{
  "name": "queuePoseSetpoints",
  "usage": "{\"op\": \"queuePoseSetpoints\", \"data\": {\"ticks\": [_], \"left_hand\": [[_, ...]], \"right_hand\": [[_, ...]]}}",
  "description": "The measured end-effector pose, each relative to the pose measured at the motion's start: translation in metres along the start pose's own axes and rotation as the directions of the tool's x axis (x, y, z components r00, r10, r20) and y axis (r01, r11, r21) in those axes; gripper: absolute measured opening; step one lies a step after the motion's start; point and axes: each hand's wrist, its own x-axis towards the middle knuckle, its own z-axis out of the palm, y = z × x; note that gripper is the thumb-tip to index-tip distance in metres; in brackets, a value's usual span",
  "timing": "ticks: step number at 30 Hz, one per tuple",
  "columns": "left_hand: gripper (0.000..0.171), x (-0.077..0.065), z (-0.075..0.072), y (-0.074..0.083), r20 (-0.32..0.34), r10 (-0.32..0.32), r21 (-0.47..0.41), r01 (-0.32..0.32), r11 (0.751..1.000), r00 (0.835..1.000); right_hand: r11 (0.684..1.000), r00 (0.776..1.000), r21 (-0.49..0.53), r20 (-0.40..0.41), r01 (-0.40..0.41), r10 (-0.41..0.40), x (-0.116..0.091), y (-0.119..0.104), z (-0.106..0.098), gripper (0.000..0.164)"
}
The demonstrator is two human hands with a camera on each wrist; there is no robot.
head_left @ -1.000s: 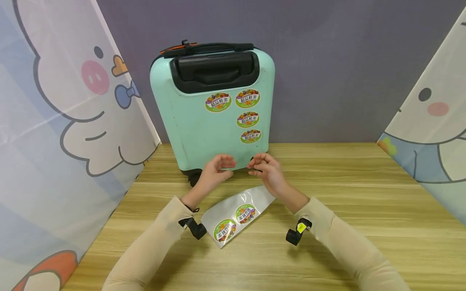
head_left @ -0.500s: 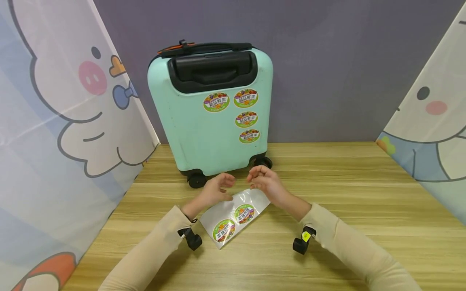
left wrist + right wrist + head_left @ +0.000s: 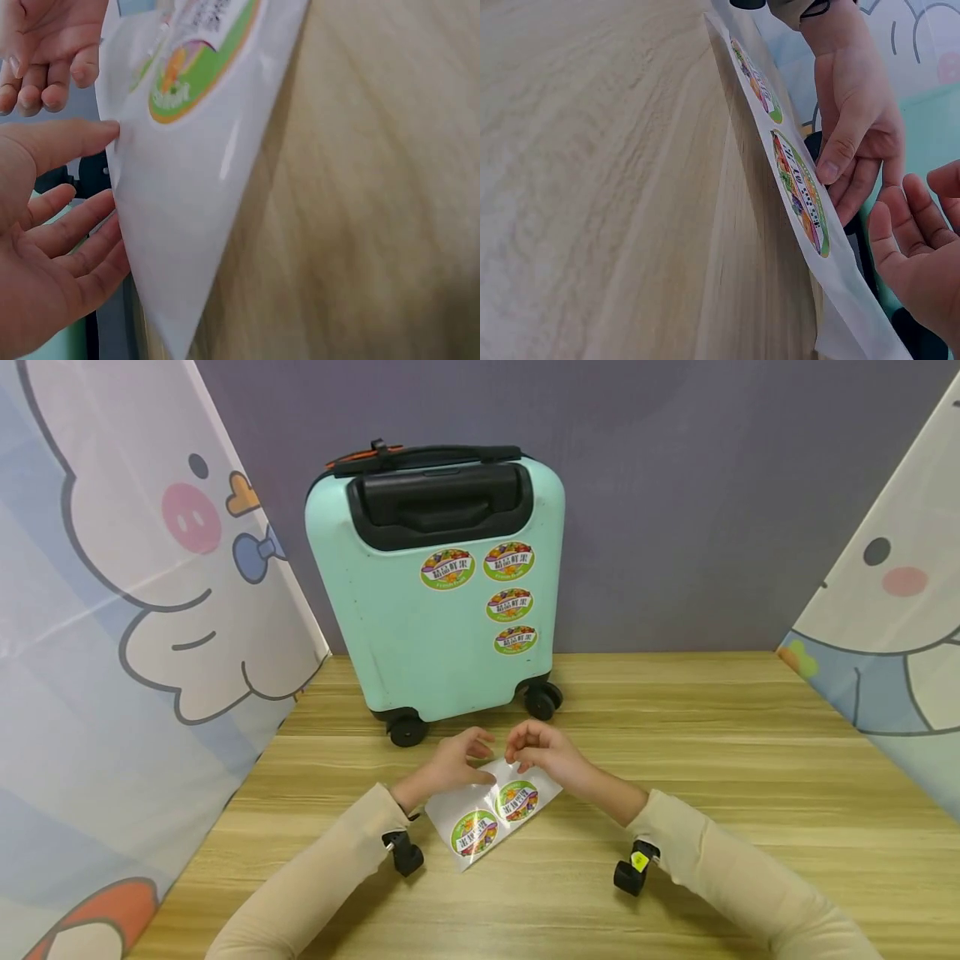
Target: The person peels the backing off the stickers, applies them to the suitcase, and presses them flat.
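A glossy white sticker sheet (image 3: 448, 803) with two oval fruit stickers (image 3: 475, 833) lies on the wooden table in the head view. My left hand (image 3: 452, 764) grips its far edge, thumb over the top and the other fingers behind the edge, as the left wrist view shows on the sheet (image 3: 180, 210). Close by on the right is my right hand (image 3: 557, 757), its fingers loosely curled with nothing in them, over the sheet's far right end. Behind both hands stands a mint-green suitcase (image 3: 405, 635) with several matching stickers (image 3: 510, 606) on its front.
The suitcase rests upright on black wheels (image 3: 542, 700) near the grey back wall (image 3: 675, 510). Cartoon-printed cloth panels (image 3: 127, 635) border the table (image 3: 712, 793) at left and right. A small black camera is strapped to each wrist.
Both hands have come down from the suitcase's lower edge toward the sticker sheet. The left hand has taken hold of the sheet, which has shifted slightly to the right. The suitcase stands unchanged.
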Motion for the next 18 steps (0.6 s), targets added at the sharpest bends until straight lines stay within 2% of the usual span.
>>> {"op": "queuePoseSetpoints", "data": {"ticks": [8,12,18], "left_hand": [[0.058,0.0039,0.0033,0.0027,0.020,0.031,0.047,-0.032,0.998,0.999],[0.057,0.0042,0.0039,0.0035,0.018,0.026,0.025,-0.027,0.999,0.999],[0.057,0.0064,0.0037,0.0041,0.005,0.032,0.002,-0.032,0.999,0.999]], "right_hand": [[0.999,0.999,-0.047,0.035,0.013,-0.011,-0.0040,-0.0016,-0.0027,0.020],[0.998,0.999,-0.067,0.036,0.006,-0.004,-0.0053,-0.0008,-0.0051,0.021],[0.982,0.999,-0.189,0.053,0.005,0.005,-0.0073,-0.0015,-0.0062,0.021]]}}
